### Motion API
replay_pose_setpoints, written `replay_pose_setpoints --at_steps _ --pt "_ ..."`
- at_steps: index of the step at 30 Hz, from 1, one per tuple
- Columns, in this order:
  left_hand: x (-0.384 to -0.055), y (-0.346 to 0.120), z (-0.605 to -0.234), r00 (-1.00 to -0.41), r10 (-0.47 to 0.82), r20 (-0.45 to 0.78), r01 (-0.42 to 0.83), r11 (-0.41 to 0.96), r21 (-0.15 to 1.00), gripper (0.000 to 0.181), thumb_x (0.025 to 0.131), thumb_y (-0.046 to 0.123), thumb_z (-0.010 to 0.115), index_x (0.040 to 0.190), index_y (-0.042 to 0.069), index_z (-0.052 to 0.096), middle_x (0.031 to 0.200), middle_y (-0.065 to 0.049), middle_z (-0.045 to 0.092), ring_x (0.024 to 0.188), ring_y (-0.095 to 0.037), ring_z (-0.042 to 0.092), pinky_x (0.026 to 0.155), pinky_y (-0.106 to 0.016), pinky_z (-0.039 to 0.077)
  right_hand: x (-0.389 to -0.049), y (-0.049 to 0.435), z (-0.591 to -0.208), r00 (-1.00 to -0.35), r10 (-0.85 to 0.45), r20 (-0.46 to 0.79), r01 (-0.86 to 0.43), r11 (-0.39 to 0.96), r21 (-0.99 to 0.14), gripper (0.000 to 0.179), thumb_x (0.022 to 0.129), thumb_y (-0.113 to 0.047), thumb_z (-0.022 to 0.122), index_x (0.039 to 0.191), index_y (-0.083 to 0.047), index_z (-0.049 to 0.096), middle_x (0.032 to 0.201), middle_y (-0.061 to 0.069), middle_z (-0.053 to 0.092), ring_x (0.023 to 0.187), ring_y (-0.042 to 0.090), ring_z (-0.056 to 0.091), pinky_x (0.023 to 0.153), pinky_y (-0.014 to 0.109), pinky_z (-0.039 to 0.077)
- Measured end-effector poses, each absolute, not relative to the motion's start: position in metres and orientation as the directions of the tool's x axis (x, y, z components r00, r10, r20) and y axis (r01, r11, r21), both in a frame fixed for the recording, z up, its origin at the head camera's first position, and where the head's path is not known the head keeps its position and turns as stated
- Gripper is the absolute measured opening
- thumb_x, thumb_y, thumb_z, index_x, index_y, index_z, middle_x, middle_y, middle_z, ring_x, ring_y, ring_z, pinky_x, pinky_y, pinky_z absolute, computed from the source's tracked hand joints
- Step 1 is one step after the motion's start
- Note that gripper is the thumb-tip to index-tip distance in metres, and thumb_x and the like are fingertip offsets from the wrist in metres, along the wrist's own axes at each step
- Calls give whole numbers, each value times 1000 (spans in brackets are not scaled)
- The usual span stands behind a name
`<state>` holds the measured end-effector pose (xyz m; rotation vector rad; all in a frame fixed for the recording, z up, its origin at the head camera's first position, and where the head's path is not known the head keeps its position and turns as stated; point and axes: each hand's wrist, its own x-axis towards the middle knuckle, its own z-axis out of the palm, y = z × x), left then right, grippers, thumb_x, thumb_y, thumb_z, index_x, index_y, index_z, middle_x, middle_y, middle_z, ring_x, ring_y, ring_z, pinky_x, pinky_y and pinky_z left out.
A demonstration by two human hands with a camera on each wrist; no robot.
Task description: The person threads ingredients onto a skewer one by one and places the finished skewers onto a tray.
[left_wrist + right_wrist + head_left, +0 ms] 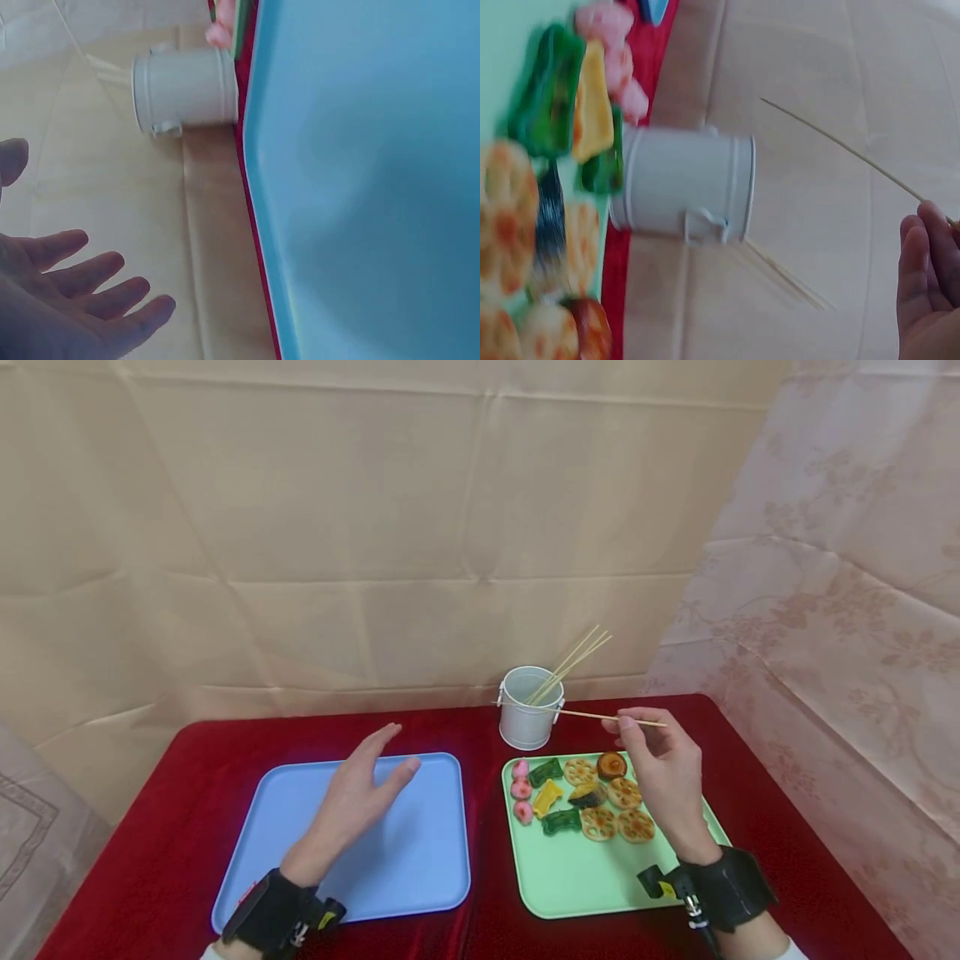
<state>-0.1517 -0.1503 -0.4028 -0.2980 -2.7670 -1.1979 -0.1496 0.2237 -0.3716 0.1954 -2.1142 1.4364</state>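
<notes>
Beige cloth [375, 527] is hung behind your table, with a pinkish floral cloth [862, 568] off to the right and a dark red cover [487, 860] on the tabletop. Your right hand [669, 768] has the thin skewer [581, 714] pinched between thumb and fingers, close to its right end. It's held near level with the other end sticking out to the left, and your right wrist view shows it's well apart from the white bucket [525, 727]. A few more skewers [585, 657] lean to the right in that bucket, which sits just behind the green tray [577, 877].

Your left hand [356, 797] is up over the blue tray [420, 852], thumb away from the fingers, fingers slightly apart and nothing in them. The green tray's got a bunch of food pieces toward the back: lotus slices [636, 826], pink pieces [521, 788] lined up at the left edge, green pieces [561, 822], a yellow one [547, 797] and a round brown one [611, 766].
</notes>
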Motion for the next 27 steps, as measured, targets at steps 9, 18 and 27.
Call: replay_pose_setpoints --at_steps 9,18,27 --pt "-146 -118 -403 -978 140 157 200 385 901 49 101 29 67 143 6 57 142 -12 61 131 -33 58 103 -49 50 -140 201 -381 -910 71 408 -379 256 -890 17 100 -9 68 115 0 70 109 10 77 97 12 74 84 24 57" --pt "-145 -95 -406 -988 153 -8 -18 -62 998 39 104 22 63 137 1 61 134 -18 66 123 -34 65 100 -41 53 -136 177 -390 -981 -2 196 -195 129 -972 22 100 -14 70 113 3 70 109 12 77 96 19 74 85 30 58" --pt "-142 -74 -414 -985 161 -66 -120 -354 928 43 106 19 59 139 -7 50 138 -23 63 124 -29 65 96 -33 54 -133 159 -404 -997 -59 53 -58 88 -994 23 99 -17 71 114 0 70 111 12 77 97 39 72 88 34 58"
